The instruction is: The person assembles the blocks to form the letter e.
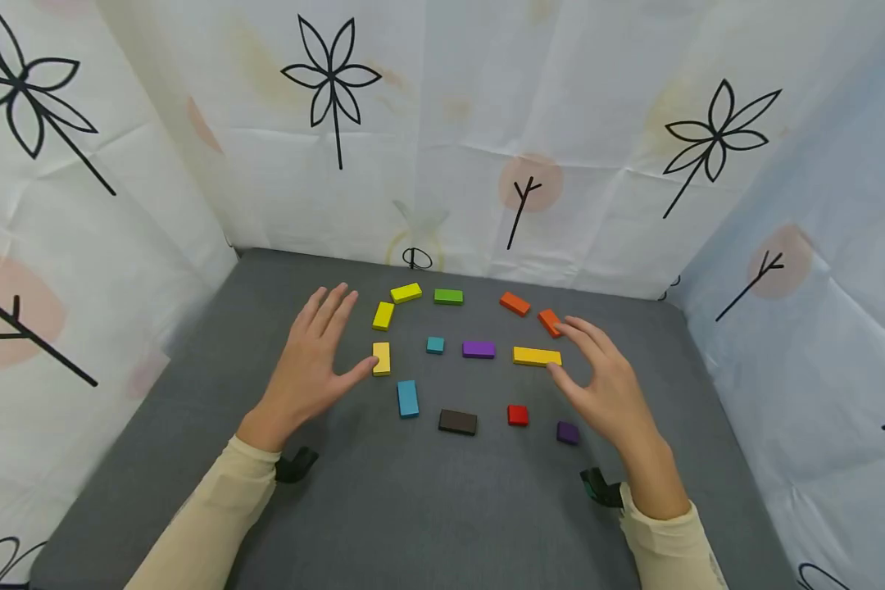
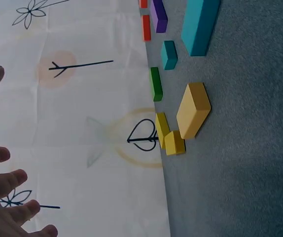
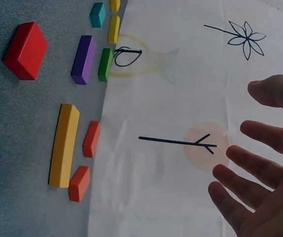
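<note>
While left hand and right hand hover, fingers spread and free, thumbs inward, coloured blocks between them

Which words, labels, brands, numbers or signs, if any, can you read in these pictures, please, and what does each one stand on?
There are none: no text can be read in any view.
The coloured blocks show only plain faces.
The white cloth bears line drawings of plants, with no lettering to be seen.
The dark pieces at the wrists show too small to tell whether they carry markings.
</note>
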